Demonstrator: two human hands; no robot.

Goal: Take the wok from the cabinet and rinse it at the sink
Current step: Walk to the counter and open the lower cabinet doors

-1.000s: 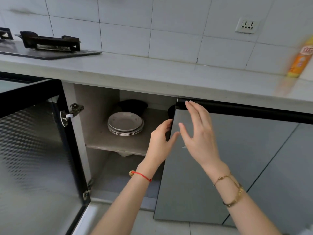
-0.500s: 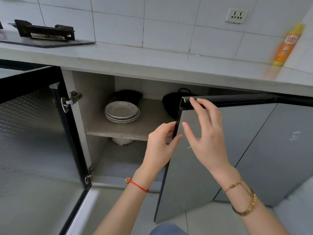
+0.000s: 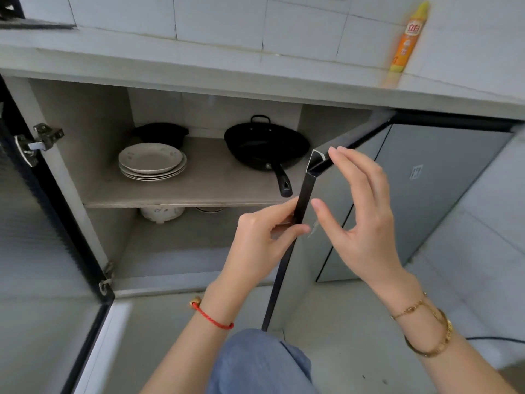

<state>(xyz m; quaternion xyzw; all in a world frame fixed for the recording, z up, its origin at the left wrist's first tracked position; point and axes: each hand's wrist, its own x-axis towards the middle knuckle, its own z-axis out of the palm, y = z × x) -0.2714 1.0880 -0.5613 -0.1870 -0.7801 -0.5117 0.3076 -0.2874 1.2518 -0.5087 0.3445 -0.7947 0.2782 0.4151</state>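
Head view, cabinet interior, listed left to right. Left door [image 3: 34, 223]: swung wide. Plates [image 3: 152, 160]: stacked on the shelf [image 3: 199, 186], dark pot [image 3: 160, 133] behind. Wok [image 3: 265, 146]: black, on the same shelf, right of the plates, handle pointing out toward the front edge. Left hand [image 3: 261, 237]: fingers pinching the free edge of the right door [image 3: 326, 223]. Right hand [image 3: 360, 214]: fingers straight, fingertips at the door's top corner, gripping nothing. Bottle [image 3: 409, 38]: on the counter, far right. Advice: swing this door fully aside before reaching, so the handle comes out unobstructed.
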